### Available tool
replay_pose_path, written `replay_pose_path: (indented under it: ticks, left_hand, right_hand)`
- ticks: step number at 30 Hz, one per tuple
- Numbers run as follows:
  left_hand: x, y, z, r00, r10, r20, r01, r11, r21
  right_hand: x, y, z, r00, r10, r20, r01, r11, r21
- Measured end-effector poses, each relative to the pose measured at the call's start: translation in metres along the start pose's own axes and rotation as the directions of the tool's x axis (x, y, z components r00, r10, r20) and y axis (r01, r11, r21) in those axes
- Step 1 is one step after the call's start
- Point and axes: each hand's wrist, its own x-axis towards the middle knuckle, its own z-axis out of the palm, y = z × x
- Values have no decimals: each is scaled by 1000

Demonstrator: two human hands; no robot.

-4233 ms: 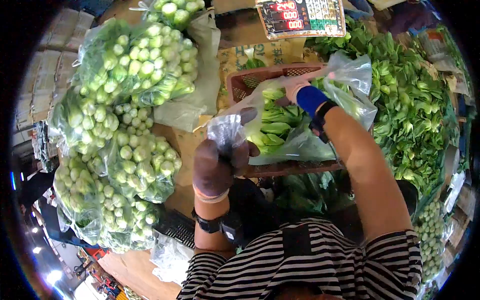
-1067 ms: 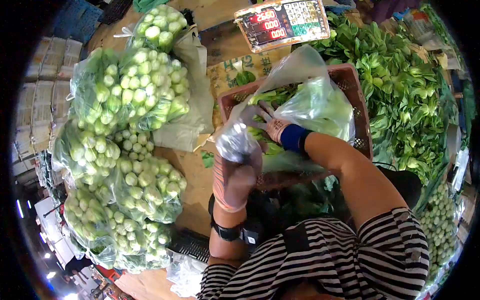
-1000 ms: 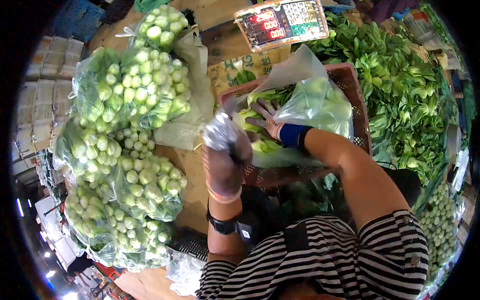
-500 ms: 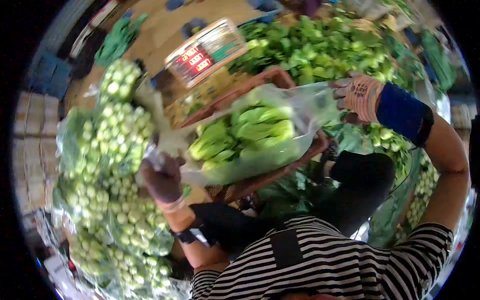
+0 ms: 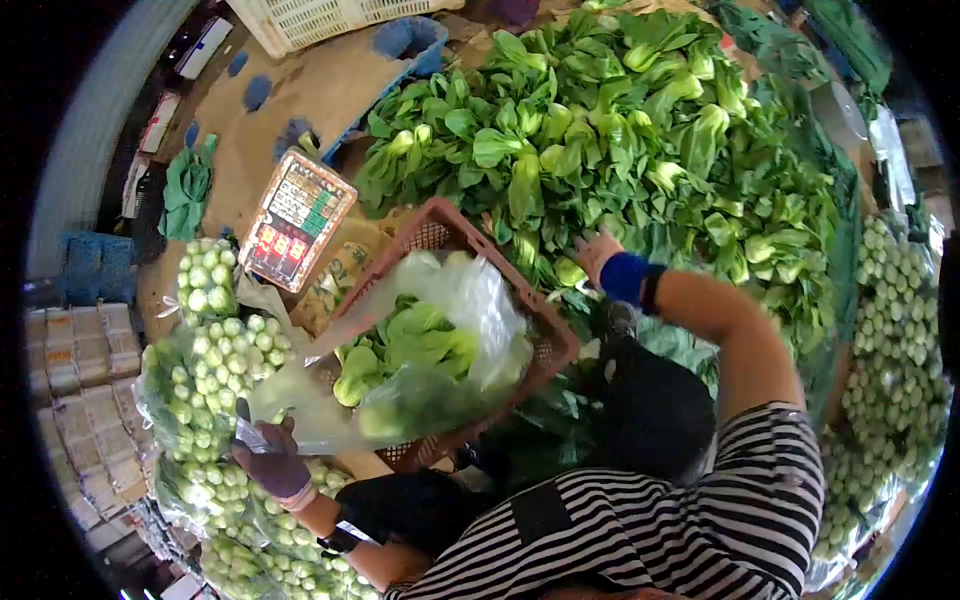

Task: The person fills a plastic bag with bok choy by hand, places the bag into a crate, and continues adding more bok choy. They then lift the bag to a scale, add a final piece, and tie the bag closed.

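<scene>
Your gloved left hand (image 5: 272,460) grips the edge of the clear bag (image 5: 405,395), which lies, part-filled with greens, in the red-brown crate (image 5: 545,350). Your right hand (image 5: 600,255), well apart, is at the loose leafy greens (image 5: 600,130); its grip cannot be told.

Shirt (image 5: 620,520) has blk & wht stripes. L glove (image 5: 270,465) is dk purple; R glove (image 5: 598,255) is pinkish w/ a blue cuff (image 5: 622,278). Bag (image 5: 495,310) is cloudy wht, crate (image 5: 430,237) red-brn. Far leaves (image 5: 600,130) are grn, far basket (image 5: 300,22) cream. Scale nums (image 5: 280,245) glow red.
</scene>
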Motion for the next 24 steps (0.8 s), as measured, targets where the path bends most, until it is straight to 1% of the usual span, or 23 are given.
replay_pose_path:
  ticks: [1,2,3,4,5,6,7,8,9,10,11,12,13,14,15,17,18,19,20,21,22,23,24]
  left_hand:
    - [-3,-1,-1,995,-15,-99,22,997,73]
    - [7,-8,-30,996,-66,58,72,991,-113]
    - [4,-6,-19,993,-41,114,66,970,-232]
    - [7,-7,-29,953,-17,303,125,932,-341]
    - [12,-9,-38,881,36,471,190,885,-424]
    - [16,-12,-40,883,20,469,191,898,-397]
    - [11,-15,-50,950,0,311,112,933,-342]
    - [15,-18,-52,989,3,149,38,962,-271]
    - [18,-21,-44,989,6,146,34,962,-272]
    - [15,-14,-34,991,13,131,22,964,-265]
    - [12,-9,-23,993,20,117,11,966,-260]
    - [12,-8,-7,1000,-9,-2,8,973,-229]
    - [15,-12,-12,1000,-9,-2,8,973,-229]
    - [20,-22,-21,997,55,60,-52,997,-51]
    - [20,-26,-27,986,111,125,-127,984,128]
    - [16,-25,-13,989,150,-21,-136,944,301]
    - [14,-24,-24,989,115,92,-125,986,108]
    - [18,-27,-30,969,97,228,-77,993,-94]
    - [24,-20,-25,912,36,408,108,940,-323]
    - [12,-18,-23,988,-1,156,46,957,-287]
    - [18,-21,-20,986,-29,165,84,938,-336]
    - [13,-15,-22,989,-50,142,101,922,-374]
    - [12,-13,-27,994,-93,51,106,907,-408]
  right_hand:
    - [-4,-18,13,999,25,-46,-28,996,-79]
    - [18,-8,57,990,90,-109,-89,996,14]
    - [56,7,106,975,145,-168,-125,985,120]
    - [57,8,107,975,146,-167,-123,983,139]
    - [57,10,108,975,147,-166,-122,980,157]
    - [42,10,96,944,126,-305,-68,978,196]
    - [11,11,73,889,123,-441,-32,978,208]
    - [-12,11,45,926,169,-338,1,894,448]
    - [-19,14,30,959,175,-222,14,754,657]
    - [-13,16,45,928,172,-331,84,769,634]
    - [-16,13,28,928,173,-330,82,770,632]
    - [-15,10,8,930,158,-331,238,426,873]
    - [-11,1,-19,929,142,-342,346,-7,938]
    - [8,2,-51,952,124,-279,283,-19,959]
    - [32,5,-82,971,99,-218,222,-28,975]
    - [55,2,-98,975,161,-155,165,-51,985]
    - [66,5,-111,987,161,-1,-7,48,999]
    - [74,8,-129,976,157,153,-177,149,973]
    - [97,4,-120,962,246,120,-206,361,909]
    - [117,-13,-110,943,331,29,-230,587,776]
    - [134,-21,-92,908,414,-65,-292,736,610]
    - [150,-34,-77,874,460,-158,-351,821,450]
    - [161,-40,-61,846,478,-236,-392,858,332]
